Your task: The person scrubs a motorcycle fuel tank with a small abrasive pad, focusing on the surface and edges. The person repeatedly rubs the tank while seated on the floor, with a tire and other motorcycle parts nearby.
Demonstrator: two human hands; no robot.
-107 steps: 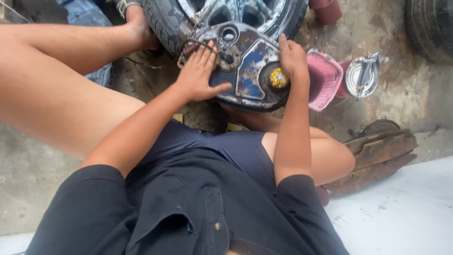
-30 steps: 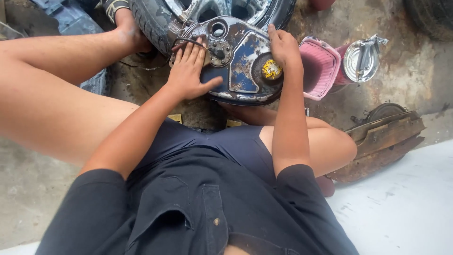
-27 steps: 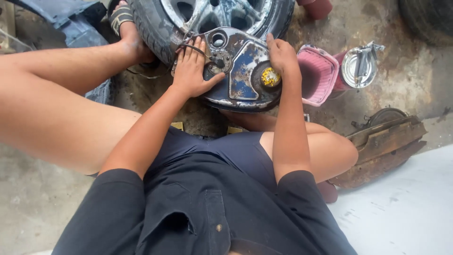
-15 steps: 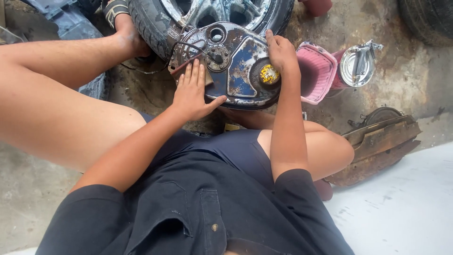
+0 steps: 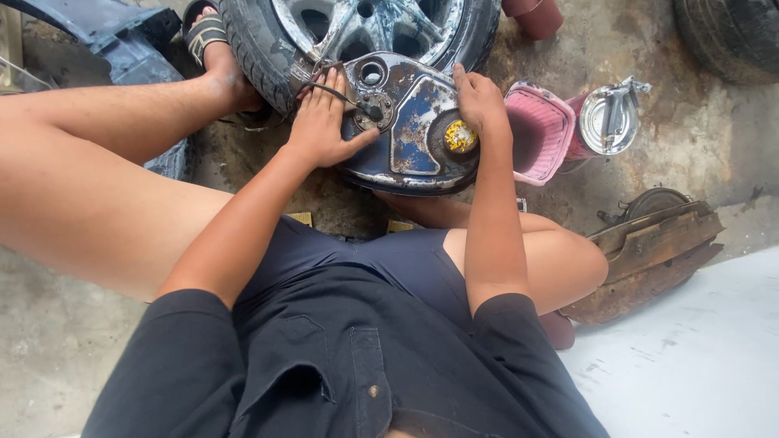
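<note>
A rusty, blue-painted metal tank (image 5: pixel 410 122) leans against a tyre with a silver rim (image 5: pixel 268 40); a yellow cap (image 5: pixel 458 136) sits on its right side. My left hand (image 5: pixel 320 122) lies flat on the tank's left part, fingers together, pressing a brown sheet of sandpaper against the metal beside a round fitting and a thin black wire. My right hand (image 5: pixel 479 101) grips the tank's right edge just above the yellow cap. I sit low on the ground with my knees apart.
A pink plastic container (image 5: pixel 540 134) and a silver tin (image 5: pixel 608 122) stand right of the tank. A rusty metal part (image 5: pixel 649 251) lies at right beside a white panel (image 5: pixel 690 365). Another tyre (image 5: pixel 726 32) is at top right, a blue panel (image 5: pixel 122 40) at top left.
My left hand has slid up the tank's left side from lower down, back near the round fitting. My right hand has kept its hold by the yellow cap.
</note>
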